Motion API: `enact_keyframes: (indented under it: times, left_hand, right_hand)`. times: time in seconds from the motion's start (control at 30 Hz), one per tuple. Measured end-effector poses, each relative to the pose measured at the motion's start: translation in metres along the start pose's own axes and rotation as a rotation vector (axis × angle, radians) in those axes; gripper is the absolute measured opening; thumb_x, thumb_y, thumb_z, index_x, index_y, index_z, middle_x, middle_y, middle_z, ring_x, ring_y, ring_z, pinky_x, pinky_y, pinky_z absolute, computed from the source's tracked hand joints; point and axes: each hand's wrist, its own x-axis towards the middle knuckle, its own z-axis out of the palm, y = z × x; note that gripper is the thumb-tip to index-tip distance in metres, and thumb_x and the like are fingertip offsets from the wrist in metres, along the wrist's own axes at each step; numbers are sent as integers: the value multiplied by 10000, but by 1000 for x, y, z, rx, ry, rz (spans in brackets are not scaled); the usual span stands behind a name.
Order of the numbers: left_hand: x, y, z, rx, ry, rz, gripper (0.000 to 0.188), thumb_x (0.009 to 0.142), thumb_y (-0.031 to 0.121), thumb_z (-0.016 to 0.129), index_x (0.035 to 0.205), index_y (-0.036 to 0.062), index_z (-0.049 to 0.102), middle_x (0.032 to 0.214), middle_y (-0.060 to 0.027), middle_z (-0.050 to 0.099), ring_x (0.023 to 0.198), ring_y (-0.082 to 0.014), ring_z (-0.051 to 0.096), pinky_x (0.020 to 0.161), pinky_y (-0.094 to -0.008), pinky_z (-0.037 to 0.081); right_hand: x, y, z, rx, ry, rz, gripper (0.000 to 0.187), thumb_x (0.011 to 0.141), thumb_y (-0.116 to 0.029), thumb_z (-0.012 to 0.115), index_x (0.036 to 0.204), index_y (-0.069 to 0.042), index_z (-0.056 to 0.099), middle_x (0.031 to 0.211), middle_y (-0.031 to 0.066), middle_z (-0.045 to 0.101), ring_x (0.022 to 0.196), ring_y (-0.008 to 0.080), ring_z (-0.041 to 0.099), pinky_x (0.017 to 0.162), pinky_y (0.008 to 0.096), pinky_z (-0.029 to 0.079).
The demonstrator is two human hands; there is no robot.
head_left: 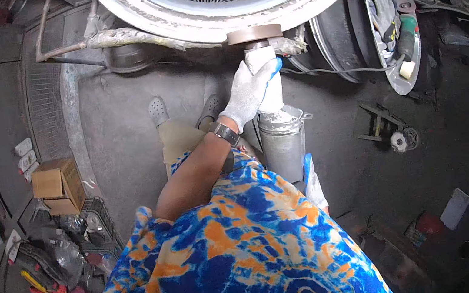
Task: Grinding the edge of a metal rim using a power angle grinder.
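My left hand (245, 92), in a white knit glove with blue on it, is closed round the white-wrapped neck of a large power grinder (285, 147). The grinder has a grey cylindrical body and a brown disc (254, 34) at its far end. That disc overlaps the near edge of a big pale metal wheel rim (184, 24); it looks to be against it. At the rear of the grinder's body is my right hand (314, 189), gloved alike and partly hidden by my shirt. It appears to grip the tool there.
Wrapped support bars (131, 38) run beneath the rim. Dark wheel rims (340, 38) stand at the right, beside a grey holder (399, 68) with a green-bodied power tool (408, 36) and cables. A cardboard box (58, 185) and crates lie left; a small metal frame (379, 120) lies right.
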Motion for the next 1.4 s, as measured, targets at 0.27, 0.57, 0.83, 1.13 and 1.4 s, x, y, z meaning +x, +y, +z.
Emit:
enact_keyframes:
  times: [0.27,0.57,0.83,1.13,1.4]
  left_hand:
    - [-20,29,-41,28,39,-44,381,967,260,753,1260,45,637,1084,-24,679,955,-96,654,822,-276,561]
    - [-33,56,-90,111,101,-51,356,979,233,738,1257,36,635,1087,-28,683,930,-105,668,810,-277,572]
    - [-35,64,-80,139,115,-5,373,940,237,775,1198,21,615,1041,-27,668,904,-91,631,777,-271,546]
    - [-1,10,-7,-13,-9,-49,366,940,264,771,1171,16,634,1015,-31,675,885,-96,639,762,-279,551]
    - [8,2,8,75,-48,11,379,979,245,736,1278,38,628,1099,-25,675,962,-91,644,825,-270,550]
  right_hand:
    - [-13,16,48,47,-64,31,900,1067,-681,363,1399,129,573,1419,138,630,1300,215,559,1140,338,381]
    - [-15,42,107,135,-121,44,904,1066,-682,362,1395,133,574,1406,134,637,1285,210,564,1134,339,386]
    - [-4,33,87,141,-259,49,878,1067,-677,367,1321,117,645,1271,137,704,1161,203,624,1054,346,457]
    - [-5,8,15,27,-44,13,883,1066,-684,359,1310,111,654,1249,127,716,1146,201,632,1039,346,466]
    - [-2,3,2,-30,-7,-109,900,1056,-701,366,1320,113,645,1310,134,695,1211,203,607,1086,345,431]
